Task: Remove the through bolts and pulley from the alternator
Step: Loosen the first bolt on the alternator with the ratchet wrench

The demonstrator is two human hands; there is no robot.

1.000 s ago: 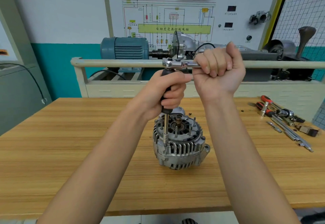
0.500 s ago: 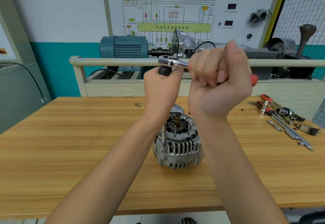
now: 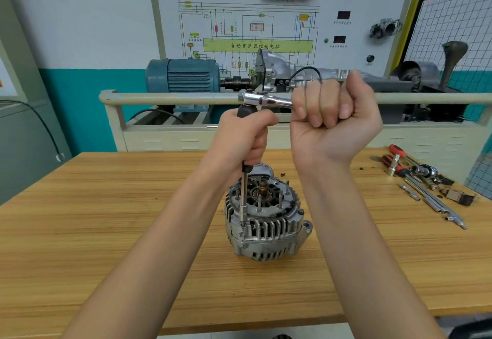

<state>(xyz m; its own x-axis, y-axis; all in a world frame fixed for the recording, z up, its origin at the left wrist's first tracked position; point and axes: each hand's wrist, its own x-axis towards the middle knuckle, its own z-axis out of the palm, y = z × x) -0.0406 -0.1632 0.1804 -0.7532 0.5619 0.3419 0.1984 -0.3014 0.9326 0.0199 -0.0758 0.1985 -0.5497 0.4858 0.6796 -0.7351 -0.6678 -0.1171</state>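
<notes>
Directly below hands, alternator upright on worktop; left hand grips vertical driver on bolt, right hand clamps ratchet handle (horizontal, crosswise).

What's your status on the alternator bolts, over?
Left hand grips the black extension handle, steadying it upright. Right hand grips the ratchet. Socket seated at the alternator rim. Nothing in the way.

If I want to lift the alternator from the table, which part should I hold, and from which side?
Probably grip the ribbed round body of the alternator from both sides, low down. It stands upright on the wooden table, and thin studs and the shaft stick out of its top, so the top offers no good hold.
</notes>
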